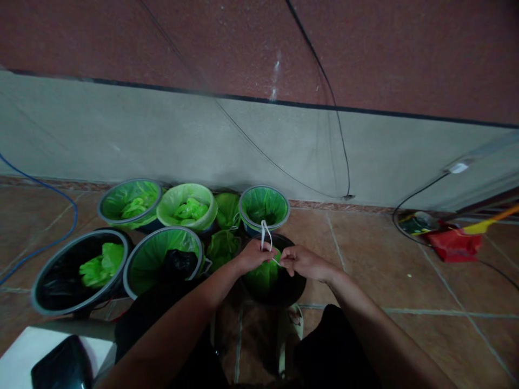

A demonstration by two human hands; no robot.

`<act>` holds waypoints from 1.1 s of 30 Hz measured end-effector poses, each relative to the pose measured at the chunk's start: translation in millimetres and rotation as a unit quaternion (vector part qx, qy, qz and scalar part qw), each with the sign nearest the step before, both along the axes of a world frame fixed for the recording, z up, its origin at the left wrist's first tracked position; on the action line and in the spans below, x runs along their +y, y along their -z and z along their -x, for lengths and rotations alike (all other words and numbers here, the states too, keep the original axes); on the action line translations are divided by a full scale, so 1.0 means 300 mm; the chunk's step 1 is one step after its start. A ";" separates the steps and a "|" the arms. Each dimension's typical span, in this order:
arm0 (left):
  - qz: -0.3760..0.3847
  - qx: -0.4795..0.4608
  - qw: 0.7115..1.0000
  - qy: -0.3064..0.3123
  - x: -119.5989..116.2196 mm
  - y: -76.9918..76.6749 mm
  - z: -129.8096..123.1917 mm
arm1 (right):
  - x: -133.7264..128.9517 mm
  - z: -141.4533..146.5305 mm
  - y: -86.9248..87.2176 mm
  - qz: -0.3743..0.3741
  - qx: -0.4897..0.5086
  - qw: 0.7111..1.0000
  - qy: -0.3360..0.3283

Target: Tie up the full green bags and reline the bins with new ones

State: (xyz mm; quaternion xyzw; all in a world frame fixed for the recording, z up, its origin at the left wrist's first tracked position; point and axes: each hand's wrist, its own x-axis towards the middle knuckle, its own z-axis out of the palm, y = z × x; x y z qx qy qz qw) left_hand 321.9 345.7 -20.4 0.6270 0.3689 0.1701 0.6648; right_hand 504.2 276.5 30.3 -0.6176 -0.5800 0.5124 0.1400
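Note:
My left hand [254, 257] is closed in a pinch on a white cord [263, 232], part of which stands up above my fingers as a loop. Facing it, my right hand [304, 263] pinches the cord's other part, and a short stretch runs between both hands. Directly below them is a dark round bin [298, 290] on the floor. Inside it a green plastic bag [261, 282] shows, partly hidden by my left hand. Whether the cord is joined to this bag cannot be made out.
Several lined bins, among them a grey-rimmed bin [84, 312], stand to the left along the wall [182, 129]. A black object [62, 364] lies on a white surface [20, 356]. To the right are a red dustpan [454, 244] and a black cable [395, 216]. A blue hose [75, 216] curves at left.

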 end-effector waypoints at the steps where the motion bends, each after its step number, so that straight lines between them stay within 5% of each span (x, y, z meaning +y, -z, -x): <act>1: -0.043 0.008 0.998 0.033 0.003 -0.001 0.004 | -0.005 -0.007 0.003 0.013 -0.023 1.000 -0.015; 5: -0.225 0.045 0.964 0.135 -0.003 -0.024 0.013 | -0.003 -0.015 0.031 -0.074 -0.115 0.990 0.024; 9: -0.401 0.070 0.896 0.176 -0.022 -0.048 0.007 | 0.023 0.017 0.056 -0.143 0.039 0.988 0.050; 16: -0.546 0.084 0.811 0.192 -0.044 -0.050 0.015 | 0.031 0.032 0.083 0.024 0.214 0.972 0.099; 22: -0.605 0.125 0.771 0.155 -0.064 -0.060 0.036 | 0.015 0.008 0.029 0.088 0.276 0.952 0.099; 28: -0.594 0.150 0.775 0.152 -0.079 -0.038 0.037 | 0.018 -0.007 0.022 0.120 0.205 0.968 0.083; 33: -0.513 0.141 0.838 0.123 -0.084 0.012 0.008 | 0.015 0.026 0.078 -0.053 -0.079 0.995 0.038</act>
